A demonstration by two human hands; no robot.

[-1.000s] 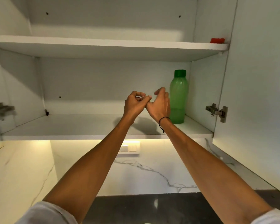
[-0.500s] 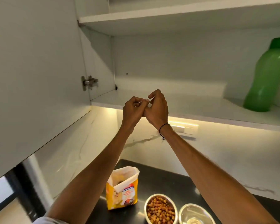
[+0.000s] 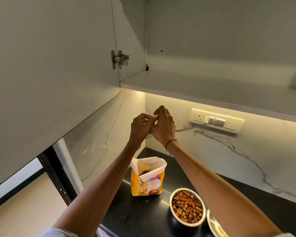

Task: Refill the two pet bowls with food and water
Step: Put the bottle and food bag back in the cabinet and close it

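My left hand (image 3: pixel 141 127) and my right hand (image 3: pixel 163 125) are raised together in the air, fingertips touching, both curled shut. I cannot make out anything between the fingers. Below them on the black counter (image 3: pixel 137 218) stands an open yellow pet food bag (image 3: pixel 147 183), upright with its white top folded open. To its right a steel bowl (image 3: pixel 171 201) is full of brown kibble. A second steel bowl (image 3: pixel 212 225) peeks out at the bottom edge, mostly hidden behind my right forearm; its contents are not visible.
An open white cabinet door (image 3: pixel 50 74) hangs at the upper left, close to my left arm. The cabinet's bottom shelf (image 3: pixel 212 88) is above my hands. A lit switch panel (image 3: pixel 215 120) sits on the marble backsplash. A dark window frame (image 3: pixel 55 177) is at left.
My view has swung down and left from the cabinet interior; the green bottle has left the frame and the bag and bowls have come into sight. My joined hands have lowered below the shelf.
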